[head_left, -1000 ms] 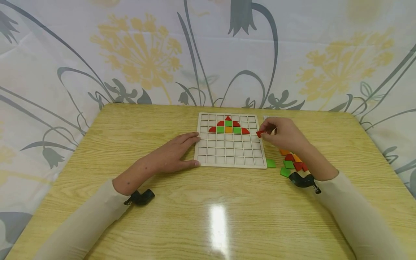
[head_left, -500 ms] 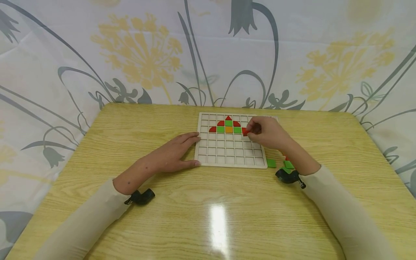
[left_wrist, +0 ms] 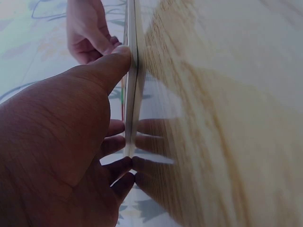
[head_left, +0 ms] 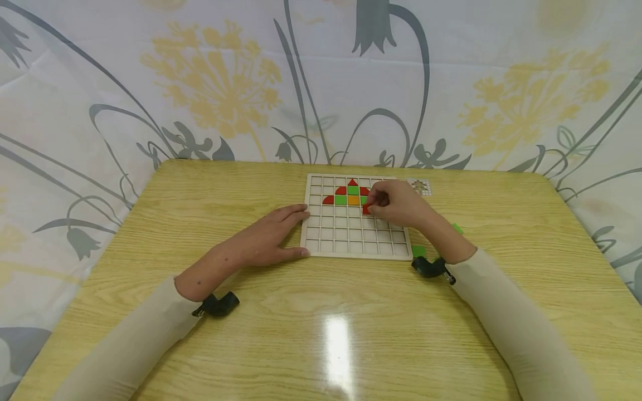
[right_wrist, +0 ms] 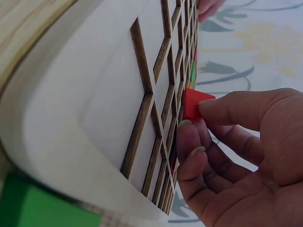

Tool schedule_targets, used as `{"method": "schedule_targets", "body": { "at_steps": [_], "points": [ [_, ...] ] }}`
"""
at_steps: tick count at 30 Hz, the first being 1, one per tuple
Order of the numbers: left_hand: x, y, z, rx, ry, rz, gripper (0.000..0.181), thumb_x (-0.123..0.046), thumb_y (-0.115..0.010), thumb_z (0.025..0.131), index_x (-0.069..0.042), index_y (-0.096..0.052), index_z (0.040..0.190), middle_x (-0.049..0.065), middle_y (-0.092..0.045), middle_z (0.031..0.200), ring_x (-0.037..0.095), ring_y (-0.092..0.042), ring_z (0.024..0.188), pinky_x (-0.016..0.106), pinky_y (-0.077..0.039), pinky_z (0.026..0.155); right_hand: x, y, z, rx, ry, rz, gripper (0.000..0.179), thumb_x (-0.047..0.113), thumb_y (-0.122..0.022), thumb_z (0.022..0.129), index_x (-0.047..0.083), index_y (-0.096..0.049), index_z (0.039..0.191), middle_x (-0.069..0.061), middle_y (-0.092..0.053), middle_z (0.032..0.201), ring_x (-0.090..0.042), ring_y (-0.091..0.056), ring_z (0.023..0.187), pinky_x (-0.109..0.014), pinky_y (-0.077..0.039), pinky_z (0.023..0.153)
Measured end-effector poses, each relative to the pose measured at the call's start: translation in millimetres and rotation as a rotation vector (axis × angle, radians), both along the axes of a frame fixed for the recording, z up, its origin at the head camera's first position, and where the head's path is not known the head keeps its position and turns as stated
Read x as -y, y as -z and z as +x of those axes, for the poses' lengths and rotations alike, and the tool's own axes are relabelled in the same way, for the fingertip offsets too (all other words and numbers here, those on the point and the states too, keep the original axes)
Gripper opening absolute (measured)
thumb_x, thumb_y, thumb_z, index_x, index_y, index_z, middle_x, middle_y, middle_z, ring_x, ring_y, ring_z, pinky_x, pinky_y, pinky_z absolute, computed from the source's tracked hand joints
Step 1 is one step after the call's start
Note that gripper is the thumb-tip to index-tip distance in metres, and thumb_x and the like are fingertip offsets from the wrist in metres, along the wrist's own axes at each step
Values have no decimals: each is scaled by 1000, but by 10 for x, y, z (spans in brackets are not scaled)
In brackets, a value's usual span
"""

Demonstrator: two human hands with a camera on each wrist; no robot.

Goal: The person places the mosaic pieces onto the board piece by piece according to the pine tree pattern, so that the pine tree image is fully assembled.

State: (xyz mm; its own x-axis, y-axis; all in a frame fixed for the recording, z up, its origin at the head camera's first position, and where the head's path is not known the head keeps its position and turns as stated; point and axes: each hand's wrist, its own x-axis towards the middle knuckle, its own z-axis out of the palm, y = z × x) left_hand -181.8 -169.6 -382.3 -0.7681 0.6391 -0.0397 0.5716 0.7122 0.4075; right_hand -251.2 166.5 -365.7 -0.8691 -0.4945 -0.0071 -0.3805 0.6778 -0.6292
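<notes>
A square wooden grid board (head_left: 326,234) lies on the table. Its upper rows hold a red triangle (head_left: 353,182), green square tiles (head_left: 353,190), red curved pieces (head_left: 328,200) and one orange square (head_left: 353,200). My left hand (head_left: 266,236) lies at the board's left edge, thumb and fingertips touching it, fingers fairly straight. Between thumb and fingers, my right hand (head_left: 398,203) pinches a red tile (right_wrist: 193,101), tilted just over the cells below the green square right of the orange one. That hand hides the right end of the pieced row in the head view.
A small patterned card (head_left: 420,185) lies beyond the board's right corner. One green tile (head_left: 418,252) sits by its lower right corner; another (head_left: 457,228) peeks out past the right forearm, which hides the other loose tiles. A patterned cloth (head_left: 321,83) hangs behind the table.
My right hand has carried the red tile leftward from beside the board's right edge to over its middle columns. The left hand has stayed at the board's left edge.
</notes>
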Motion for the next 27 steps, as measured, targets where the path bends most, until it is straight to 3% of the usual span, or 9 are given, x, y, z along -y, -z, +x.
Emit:
{"method": "schedule_targets", "body": {
  "at_steps": [18,27],
  "points": [
    [-5,0,-7,10,-7,-19,86,-53,-68,102,-8,-33,167,11,-24,175,34,-24,161,52,-25,129,53,-8,26,1,20,49,9,7,-69,100,1,-74,105,-12,-73,96,-26,-68,88,-43,-56,82],
    [-9,6,-10,10,-5,-15,86,-53,-67,103,-8,-33,167,12,-24,175,34,-25,160,52,-26,129,-56,3,75,-23,29,44,12,10,-68,102,3,-74,109,-9,-73,99,-24,-68,90,-42,-56,83]
  ]
}}
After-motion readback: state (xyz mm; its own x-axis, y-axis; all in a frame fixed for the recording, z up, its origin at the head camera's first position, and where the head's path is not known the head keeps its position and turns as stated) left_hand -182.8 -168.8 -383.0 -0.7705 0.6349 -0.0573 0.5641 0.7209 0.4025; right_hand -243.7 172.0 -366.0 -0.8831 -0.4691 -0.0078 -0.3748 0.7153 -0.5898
